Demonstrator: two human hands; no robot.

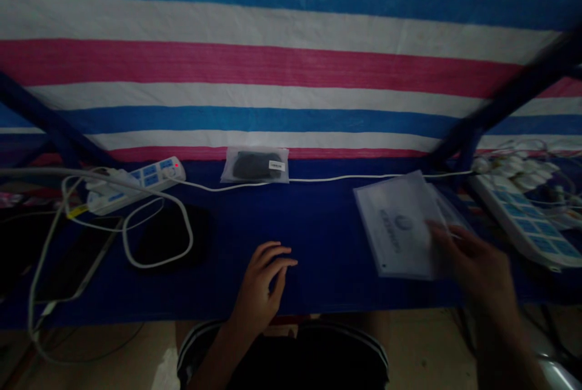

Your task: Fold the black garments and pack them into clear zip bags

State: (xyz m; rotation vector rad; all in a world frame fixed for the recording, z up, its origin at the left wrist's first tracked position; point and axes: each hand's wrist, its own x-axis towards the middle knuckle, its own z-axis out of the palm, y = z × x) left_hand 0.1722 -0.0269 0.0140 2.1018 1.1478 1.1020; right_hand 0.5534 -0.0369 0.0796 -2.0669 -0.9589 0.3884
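Against a striped sheet [291, 68], the blue tabletop [318, 226] carries frosted bags [393, 229] toward its right end. The right hand [479, 265] overlaps them, blurred; I cannot tell whether its grip pinches one. The left hand [261, 287], loosely spread, is near the front edge. A careless pull could snag the white cable [345, 178] along the back edge.

No wording can be read with certainty. Translucent bag [395, 250], right: a round dark emblem [402, 222] above a line of bold lettering [390, 231], tilted and too blurred to decipher. Clear pouch [227, 165], rear centre: a white label [276, 165] bearing a dark printed line, too small to read.
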